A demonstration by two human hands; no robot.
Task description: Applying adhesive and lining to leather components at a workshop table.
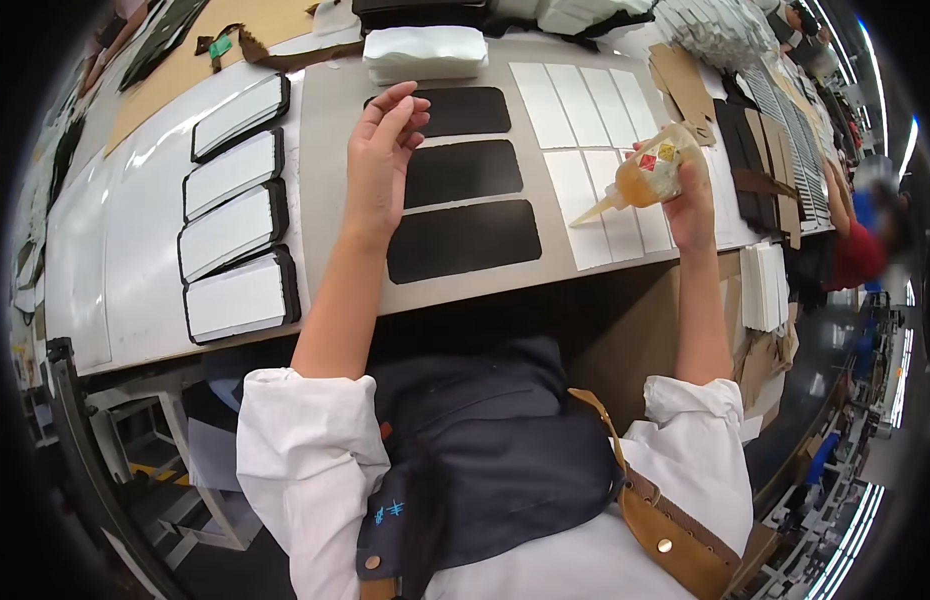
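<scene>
My right hand (693,205) grips a clear squeeze bottle (640,183) holding amber liquid. The bottle is tilted, its pointed nozzle aimed down and left over white rectangular strips (575,185) laid in two rows. I cannot tell whether the tip touches a strip. My left hand (387,135) hovers with its fingers loosely bent and apart, nothing visible in them. Beneath and beside it lie three black rounded panels in a column: the far one (470,111), the middle one (465,172) and the near one (465,242). My left hand and forearm cover parts of their left ends.
Several stacks of white-topped black pieces (233,245) line the table's left side. A folded white bundle (425,54) sits beyond the panels. Brown and black sheets (755,170) lie at the right. White boards (763,287) stand below the table's right edge. Another person (860,245) is farther right.
</scene>
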